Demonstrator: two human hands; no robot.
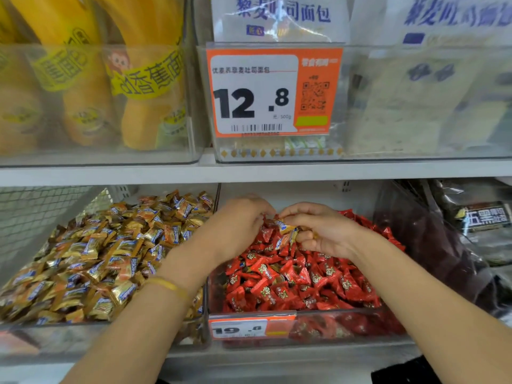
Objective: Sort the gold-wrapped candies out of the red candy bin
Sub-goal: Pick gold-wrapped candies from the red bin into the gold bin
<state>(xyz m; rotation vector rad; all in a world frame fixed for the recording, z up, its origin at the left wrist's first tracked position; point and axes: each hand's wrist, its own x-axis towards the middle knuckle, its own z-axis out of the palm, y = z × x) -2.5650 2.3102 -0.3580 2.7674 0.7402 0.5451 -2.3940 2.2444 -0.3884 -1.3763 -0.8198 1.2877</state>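
A white shelf (249, 171) runs across, close above two clear bins, so there is only a low gap to reach through. The gold candy bin (83, 336) is on the left and the red candy bin (346, 325) is just beside it, walls touching. Dark bags (432, 239) press in on the right and are cut off at the edge.

Both hands are over the back of the red bin. The right hand (324, 228) curls its fingers (304, 236) tight around a few gold-wrapped candies (286, 231), just above the red candies (291, 281). The left hand (238, 225) bends its fingers (260, 210) down to the same wrappers, but I cannot tell if they pinch one. The small price tag (249, 328) is blurry.
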